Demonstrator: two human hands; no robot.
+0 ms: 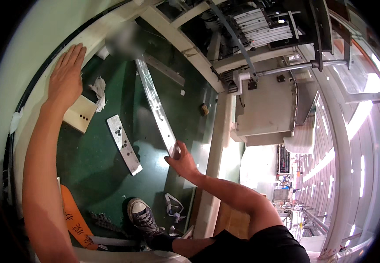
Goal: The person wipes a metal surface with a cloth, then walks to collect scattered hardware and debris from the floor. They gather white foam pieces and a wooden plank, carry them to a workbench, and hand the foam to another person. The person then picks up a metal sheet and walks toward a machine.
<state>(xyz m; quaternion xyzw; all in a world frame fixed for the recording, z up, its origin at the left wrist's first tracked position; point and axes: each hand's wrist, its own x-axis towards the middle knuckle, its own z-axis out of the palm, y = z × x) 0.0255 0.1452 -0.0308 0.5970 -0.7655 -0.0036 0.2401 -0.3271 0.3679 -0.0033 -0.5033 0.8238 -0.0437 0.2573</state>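
- Here, the right hand [184, 163] pinches the near end of the bar [153, 100], which slants forward-left.
- Left hand [66, 81] lies flat on the beam [91, 41], off the bar.

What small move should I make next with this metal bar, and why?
Perhaps bring your left hand over to steady the middle of the long metal bar: your right hand grips only its near end, while your left lies flat on the beige frame, holding nothing. The far end is blurred, so I can't tell what supports it.
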